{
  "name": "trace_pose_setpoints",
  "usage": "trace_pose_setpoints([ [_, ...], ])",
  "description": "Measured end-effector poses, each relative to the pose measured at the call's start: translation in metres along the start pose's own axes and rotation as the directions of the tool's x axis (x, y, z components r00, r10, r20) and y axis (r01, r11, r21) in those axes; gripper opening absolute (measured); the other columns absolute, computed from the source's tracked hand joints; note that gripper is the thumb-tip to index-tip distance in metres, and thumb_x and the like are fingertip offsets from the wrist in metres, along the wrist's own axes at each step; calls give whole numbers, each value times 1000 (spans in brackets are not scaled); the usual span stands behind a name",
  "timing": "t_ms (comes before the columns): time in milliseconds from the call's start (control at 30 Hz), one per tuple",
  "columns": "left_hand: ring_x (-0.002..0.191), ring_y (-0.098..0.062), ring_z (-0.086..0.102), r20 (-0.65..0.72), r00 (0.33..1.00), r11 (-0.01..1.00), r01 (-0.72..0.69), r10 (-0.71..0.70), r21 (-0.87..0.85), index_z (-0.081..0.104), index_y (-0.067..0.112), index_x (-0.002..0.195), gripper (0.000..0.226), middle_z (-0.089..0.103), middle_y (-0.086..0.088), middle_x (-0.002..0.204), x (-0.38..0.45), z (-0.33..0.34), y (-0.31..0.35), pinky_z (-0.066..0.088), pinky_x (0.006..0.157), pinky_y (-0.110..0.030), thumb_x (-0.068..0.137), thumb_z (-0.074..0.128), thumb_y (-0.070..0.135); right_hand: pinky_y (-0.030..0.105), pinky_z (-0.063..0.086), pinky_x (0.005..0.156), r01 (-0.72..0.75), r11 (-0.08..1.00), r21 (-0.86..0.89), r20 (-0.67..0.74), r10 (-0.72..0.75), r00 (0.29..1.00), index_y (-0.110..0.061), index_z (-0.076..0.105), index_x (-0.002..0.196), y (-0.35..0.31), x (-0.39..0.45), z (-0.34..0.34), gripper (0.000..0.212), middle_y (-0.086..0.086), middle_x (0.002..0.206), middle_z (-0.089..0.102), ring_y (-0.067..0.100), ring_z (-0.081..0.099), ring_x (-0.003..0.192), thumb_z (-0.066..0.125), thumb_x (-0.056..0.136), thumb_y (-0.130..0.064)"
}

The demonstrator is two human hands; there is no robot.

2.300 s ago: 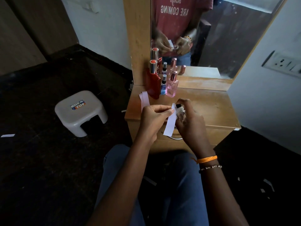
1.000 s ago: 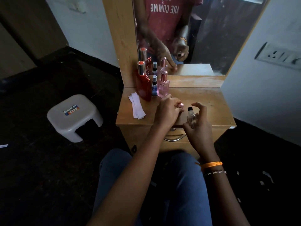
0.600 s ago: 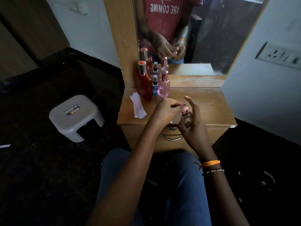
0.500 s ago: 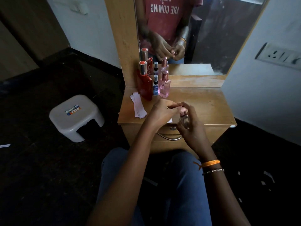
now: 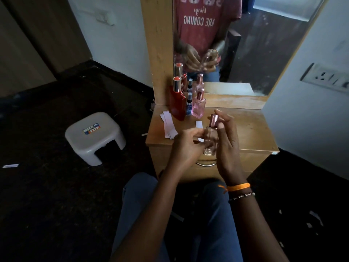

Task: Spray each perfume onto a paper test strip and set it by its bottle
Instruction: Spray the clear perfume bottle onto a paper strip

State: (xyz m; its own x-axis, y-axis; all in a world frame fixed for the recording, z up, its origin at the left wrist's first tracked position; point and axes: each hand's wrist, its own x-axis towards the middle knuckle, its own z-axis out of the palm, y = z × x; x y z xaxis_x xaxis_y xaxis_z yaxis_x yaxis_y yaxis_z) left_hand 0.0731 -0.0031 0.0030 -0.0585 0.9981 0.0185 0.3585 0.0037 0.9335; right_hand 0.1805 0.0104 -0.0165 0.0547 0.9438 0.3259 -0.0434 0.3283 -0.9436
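Note:
A clear perfume bottle (image 5: 211, 140) with a pink metallic cap (image 5: 214, 120) is held upright over the front of the wooden dresser top (image 5: 249, 133). My right hand (image 5: 228, 148) cradles it from the right, fingers stretched up beside the cap. My left hand (image 5: 186, 146) pinches the bottle's left side. A white test strip (image 5: 198, 124) lies on the dresser just behind my hands, partly hidden by them. At the back left stand a red bottle (image 5: 176, 105), a small blue bottle (image 5: 189, 106) and a pink bottle (image 5: 198, 107). A stack of paper strips (image 5: 168, 125) lies left of them.
A mirror (image 5: 245, 44) rises behind the dresser and doubles the bottles and my hands. A grey plastic stool (image 5: 94, 137) stands on the dark floor to the left. A wall socket (image 5: 326, 77) is on the right wall. My knees are under the drawer handle (image 5: 205, 164).
The strip left my left hand and now lies on the dresser. My left hand brought the pink cap onto the uncapped bottle. The capped bottle has been lifted a little.

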Motion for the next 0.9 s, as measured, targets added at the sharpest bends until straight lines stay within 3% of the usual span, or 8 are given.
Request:
trace_pose_setpoints([
  [133, 88, -9, 66, -15, 1000, 1000, -8, 8, 28, 69, 19, 104, 31, 71, 5, 94, -1, -3, -3, 53, 84, -33, 74, 73, 12, 41, 47, 87, -26, 993, 112, -34, 30, 999, -22, 63, 94, -3, 9, -6, 14, 1, 94, 64, 19, 59, 96, 56, 89, -12],
  [300, 87, -6, 65, -8, 999, 999, -42, 42, -14, 69, 19, 103, 27, 71, 6, 96, -1, -4, -3, 51, 79, -25, 77, 70, 12, 30, 50, 90, -75, 992, 97, 18, 74, 997, -25, 53, 119, -3, 12, -14, 45, 4, 105, 60, 16, 57, 101, 70, 78, -19],
  [367, 87, -6, 64, -24, 999, 999, -44, 44, -32, 68, 18, 106, 29, 71, 5, 98, 1, -5, -3, 50, 77, -21, 77, 70, 12, 37, 51, 91, -151, 983, 107, 119, 138, 983, -27, 51, 125, 2, 10, -21, 46, 3, 118, 60, 19, 58, 111, 67, 82, -27],
  [467, 86, -4, 63, -31, 998, 996, -59, 57, -60, 68, 16, 108, 31, 69, 6, 98, 4, -7, -4, 48, 75, -15, 77, 70, 13, 47, 51, 90, -222, 973, 64, 259, 198, 945, -12, 55, 123, 12, 7, -31, 38, 12, 114, 67, 30, 62, 106, 63, 86, -12],
  [567, 99, -11, 64, -12, 998, 995, -64, 63, -72, 62, 15, 120, 41, 68, 1, 110, 9, -7, -7, 48, 77, -15, 79, 70, 13, 49, 49, 92, -216, 976, 0, 245, 210, 947, -3, 58, 118, 16, 10, -32, 34, 24, 113, 64, 43, 58, 109, 61, 85, 1],
  [733, 118, -13, 54, -73, 990, 963, -98, 119, 250, 52, 16, 131, 47, 58, -3, 131, 14, -3, -21, 38, 93, -17, 85, 62, 8, 33, 49, 85, -101, 991, -87, 117, 111, 987, -31, 61, 94, 17, 34, -19, 31, -8, 96, 65, 16, 61, 96, 60, 87, 0],
  [833, 121, -18, 50, -70, 983, 907, -128, 170, 401, 56, 17, 126, 38, 57, -1, 131, 11, 4, -33, 38, 101, -24, 89, 56, 10, 23, 46, 80, -83, 989, -123, 70, 92, 993, -31, 57, 93, 23, 51, -11, 34, -15, 94, 61, 8, 58, 92, 58, 87, 2],
  [900, 131, -19, 40, -8, 988, 870, -134, 157, 474, 52, 20, 131, 40, 50, 0, 139, 12, 9, -38, 26, 114, -36, 91, 53, 15, 19, 47, 78, -76, 985, -158, 87, 91, 992, -24, 57, 99, 30, 59, -9, 30, -12, 96, 62, 7, 58, 92, 57, 87, 3],
])
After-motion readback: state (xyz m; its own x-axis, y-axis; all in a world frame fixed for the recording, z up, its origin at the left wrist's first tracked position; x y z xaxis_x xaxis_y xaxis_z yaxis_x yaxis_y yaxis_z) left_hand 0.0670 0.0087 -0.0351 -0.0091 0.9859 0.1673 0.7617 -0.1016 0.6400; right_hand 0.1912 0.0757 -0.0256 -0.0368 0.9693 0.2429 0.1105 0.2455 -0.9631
